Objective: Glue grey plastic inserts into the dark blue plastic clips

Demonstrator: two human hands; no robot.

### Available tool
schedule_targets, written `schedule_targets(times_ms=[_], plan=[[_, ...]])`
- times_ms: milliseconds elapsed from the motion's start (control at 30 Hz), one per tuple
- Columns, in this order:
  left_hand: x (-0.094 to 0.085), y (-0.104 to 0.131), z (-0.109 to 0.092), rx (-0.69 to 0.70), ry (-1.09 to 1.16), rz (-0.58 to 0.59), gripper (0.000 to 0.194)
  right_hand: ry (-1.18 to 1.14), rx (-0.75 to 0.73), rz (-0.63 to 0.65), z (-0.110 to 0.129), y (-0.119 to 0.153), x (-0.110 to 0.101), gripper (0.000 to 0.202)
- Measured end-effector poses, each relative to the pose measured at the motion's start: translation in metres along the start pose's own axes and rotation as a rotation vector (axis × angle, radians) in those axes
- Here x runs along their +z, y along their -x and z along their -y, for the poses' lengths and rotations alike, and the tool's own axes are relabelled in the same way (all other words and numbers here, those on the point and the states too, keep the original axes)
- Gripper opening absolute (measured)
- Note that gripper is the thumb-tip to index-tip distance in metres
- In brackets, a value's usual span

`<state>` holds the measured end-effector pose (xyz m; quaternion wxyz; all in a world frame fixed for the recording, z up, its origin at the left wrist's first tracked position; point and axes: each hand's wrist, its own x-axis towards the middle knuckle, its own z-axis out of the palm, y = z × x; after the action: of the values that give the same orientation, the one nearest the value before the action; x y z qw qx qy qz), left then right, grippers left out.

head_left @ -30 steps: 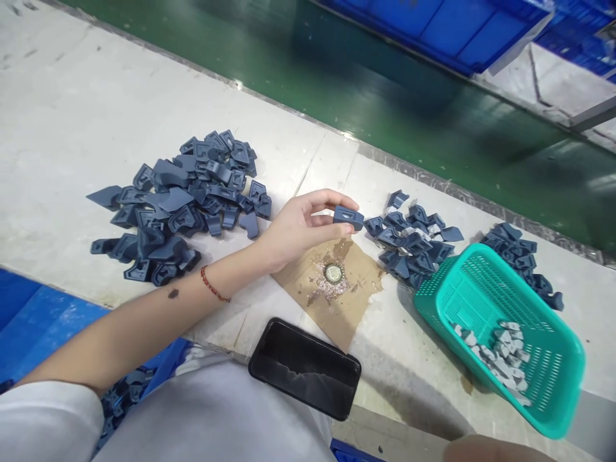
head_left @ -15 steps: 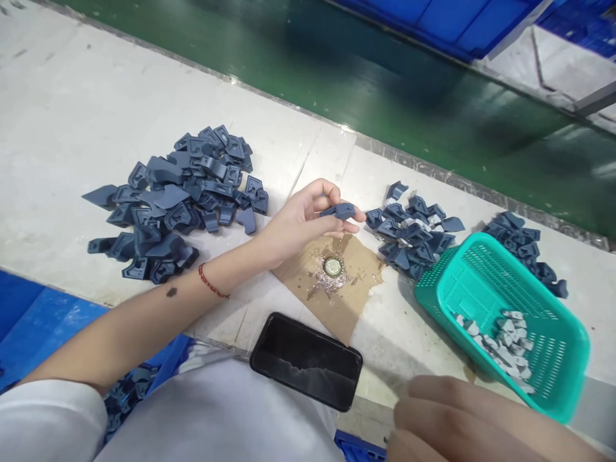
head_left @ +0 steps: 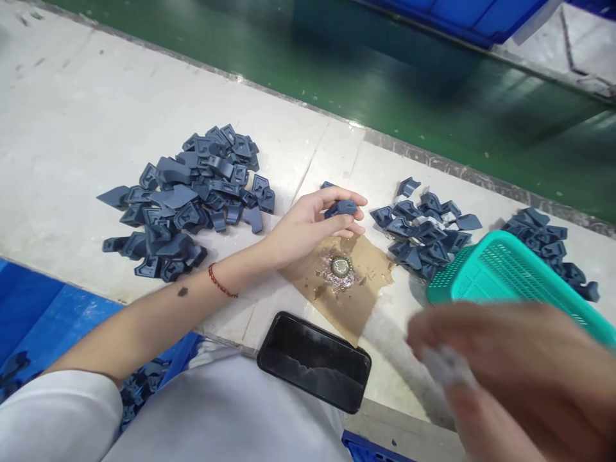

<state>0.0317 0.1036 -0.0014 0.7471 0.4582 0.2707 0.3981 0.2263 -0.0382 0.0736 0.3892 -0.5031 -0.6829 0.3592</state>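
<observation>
My left hand is closed on a small blue-grey plastic part, held between thumb and fingers above a sheet of brown paper. Just behind the fingers, a bit of another blue-grey part shows. On the paper sits a small round cap-like piece in a glossy, wet-looking patch. My right hand, smeared by motion, is in front of the green basket and pinches a small light-grey piece. The hand hides much of the basket and its contents.
A large heap of blue-grey parts lies left on the white table. A smaller group, with white bits among it, lies right of the paper. More parts lie behind the basket. A black phone rests at the near edge.
My right hand has come up in front of the basket, and a light-grey piece now shows in its fingers. My left hand still holds its part, slightly turned. The view has shifted a little.
</observation>
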Motion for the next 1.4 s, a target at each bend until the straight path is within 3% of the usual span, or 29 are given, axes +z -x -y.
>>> schedule_targets(times_ms=[100,267,400,567,700,933,1200,1400], plan=[[0.000,-0.001,0.000,0.000,-0.011,0.006,0.013,-0.253,0.066,-0.098,-0.023,-0.030,0.021,0.010],[-0.003,-0.001,0.004,0.016,-0.058,0.016,0.020,-0.593,0.360,-0.009,-0.060,-0.050,0.030,0.021],[-0.001,0.000,0.008,0.054,-0.092,-0.004,0.024,-0.693,0.482,0.011,-0.065,-0.051,0.028,0.021],[0.002,0.001,0.012,0.035,-0.135,0.002,0.021,-0.666,0.518,-0.040,-0.070,-0.051,0.024,0.032],[0.002,0.003,0.014,0.111,-0.194,0.014,0.019,-0.609,0.466,-0.015,-0.077,-0.049,0.021,0.024],[0.004,0.007,0.016,0.184,-0.408,-0.025,0.015,-0.285,0.257,-0.137,-0.069,-0.039,0.030,0.014],[0.003,0.008,0.013,0.267,-0.616,-0.029,0.019,0.240,-0.025,-0.034,-0.068,-0.037,0.024,0.021],[0.002,0.006,0.017,0.237,-0.572,0.006,0.014,0.366,-0.157,0.020,-0.066,-0.039,0.023,0.022]])
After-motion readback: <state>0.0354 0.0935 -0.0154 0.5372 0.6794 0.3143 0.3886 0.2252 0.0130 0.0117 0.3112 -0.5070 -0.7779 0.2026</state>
